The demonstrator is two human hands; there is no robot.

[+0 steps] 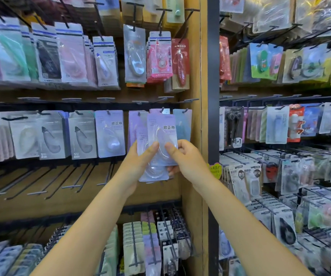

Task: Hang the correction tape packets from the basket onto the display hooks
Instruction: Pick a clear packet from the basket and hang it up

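Note:
My left hand (138, 162) holds a small stack of lilac correction tape packets (153, 174) in front of the middle hook row. My right hand (182, 158) pinches the front lilac packet (161, 130) by its lower edge, its top raised just under a display hook (162, 110) that carries a similar lilac packet. Both thumbs press on the clear blister. A blue-grey packet (182, 124) hangs on the hook to the right. The basket is out of view.
Wooden display wall with black hooks; rows of hanging packets above and to the left. Several bare hooks (75, 176) jut out below left. A black post (213, 136) divides this panel from a packed rack on the right (280, 176).

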